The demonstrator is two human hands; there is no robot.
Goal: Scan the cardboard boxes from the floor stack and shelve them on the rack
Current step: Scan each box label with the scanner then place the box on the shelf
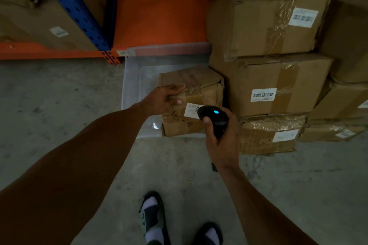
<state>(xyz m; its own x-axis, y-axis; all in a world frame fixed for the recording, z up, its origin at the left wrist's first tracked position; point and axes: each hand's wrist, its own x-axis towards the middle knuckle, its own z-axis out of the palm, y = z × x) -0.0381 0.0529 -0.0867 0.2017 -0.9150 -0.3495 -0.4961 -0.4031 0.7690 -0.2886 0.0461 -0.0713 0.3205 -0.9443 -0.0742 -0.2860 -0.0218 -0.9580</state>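
A small taped cardboard box (199,83) with a white label (190,110) on its near face sits in a clear plastic tub (131,77). My left hand (163,99) grips the box at its upper left edge, fingers over the top and thumb on the front. My right hand (221,143) holds a black barcode scanner (214,118) with a lit blue light, its head right in front of the label. To the right rises the floor stack of cardboard boxes (278,85), each with a barcode label.
The rack's orange beam (49,52) and blue upright (73,6) stand at the upper left, with large boxes (49,16) on the shelf. Bare concrete floor (59,105) spreads left and front. My two feet in sandals (153,219) are at the bottom centre.
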